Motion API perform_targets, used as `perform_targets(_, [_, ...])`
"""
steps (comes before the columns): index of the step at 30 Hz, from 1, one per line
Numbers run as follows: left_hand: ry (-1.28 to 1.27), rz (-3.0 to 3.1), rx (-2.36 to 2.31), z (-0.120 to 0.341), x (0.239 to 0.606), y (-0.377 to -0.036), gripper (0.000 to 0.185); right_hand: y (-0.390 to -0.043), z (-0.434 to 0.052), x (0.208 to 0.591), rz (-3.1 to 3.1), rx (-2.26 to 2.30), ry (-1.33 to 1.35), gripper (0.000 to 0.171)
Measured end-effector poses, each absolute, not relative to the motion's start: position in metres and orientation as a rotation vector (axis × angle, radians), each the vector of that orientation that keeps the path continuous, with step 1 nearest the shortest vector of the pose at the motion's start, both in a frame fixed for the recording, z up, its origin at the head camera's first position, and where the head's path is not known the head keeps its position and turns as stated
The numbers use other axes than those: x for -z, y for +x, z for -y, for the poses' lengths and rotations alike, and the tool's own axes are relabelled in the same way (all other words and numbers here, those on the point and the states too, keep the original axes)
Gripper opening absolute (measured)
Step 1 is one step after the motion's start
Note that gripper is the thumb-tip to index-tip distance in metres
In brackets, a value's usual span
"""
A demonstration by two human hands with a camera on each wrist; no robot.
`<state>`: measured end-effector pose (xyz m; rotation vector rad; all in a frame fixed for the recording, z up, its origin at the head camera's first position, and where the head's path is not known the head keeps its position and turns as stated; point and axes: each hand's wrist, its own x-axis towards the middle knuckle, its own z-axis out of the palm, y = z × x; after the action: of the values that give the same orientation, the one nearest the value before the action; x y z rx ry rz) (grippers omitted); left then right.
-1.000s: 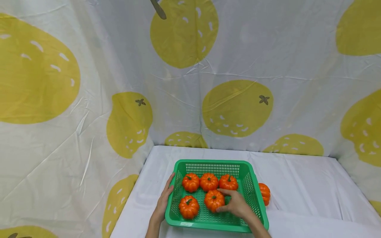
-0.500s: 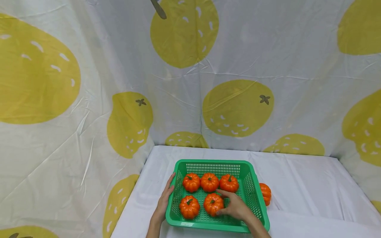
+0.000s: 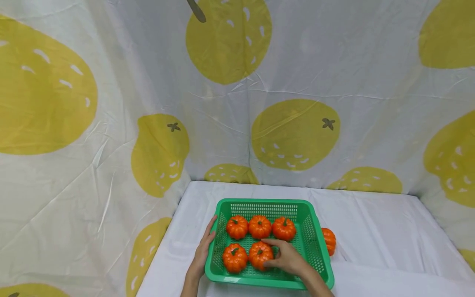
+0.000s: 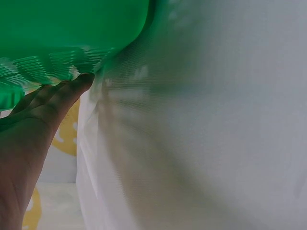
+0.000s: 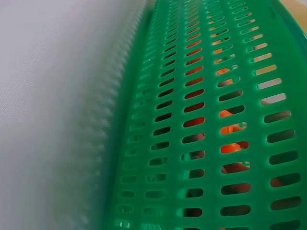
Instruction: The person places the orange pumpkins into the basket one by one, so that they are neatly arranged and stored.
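A green plastic basket (image 3: 267, 282) holds several small orange pumpkins. My right hand (image 3: 289, 258) reaches inside it, thumb and fingers around the near-row pumpkin (image 3: 258, 255) at its right side. Just left of that one sits another pumpkin (image 3: 235, 258), and three more form the back row, the middle pumpkin (image 3: 259, 227) among them. Outside, my left hand (image 3: 201, 251) rests against the basket's left wall; the left wrist view has its straight fingers (image 4: 62, 98) along the slotted side. The right wrist view looks through the slotted basket wall (image 5: 211, 103), which mostly hides that hand.
One more orange pumpkin (image 3: 329, 241) lies on the white cloth (image 3: 378, 231) just right of the basket, partly hidden by its rim. Behind and at the left hang white curtains (image 3: 222, 123) printed with yellow fruit.
My right hand has moved left inside the basket with its pumpkin, which now sits close beside the near-left one. The left hand has stayed at the basket's side.
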<state>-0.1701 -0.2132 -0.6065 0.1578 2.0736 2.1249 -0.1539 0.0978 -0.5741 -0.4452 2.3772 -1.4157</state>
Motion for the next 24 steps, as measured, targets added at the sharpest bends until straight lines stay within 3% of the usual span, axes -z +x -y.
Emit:
perform_targets(9, [0.180, -2.065, -2.121, 0.213, 0.606, -0.171, 0.053, -0.155, -0.112, 0.564, -2.374, 1.461, -0.468, 0.077])
perform_targets(18, [0.174, -2.068, -2.101, 0.215, 0.604, -0.170, 0.054, -0.149, -0.183, 0.529, -2.837, 1.693, -0.212, 0.035])
perform_targets(24, [0.171, -2.080, -2.106, 0.213, 0.604, -0.171, 0.054, -0.152, -0.245, 0.544, -3.057, 1.398, 0.110, 0.055])
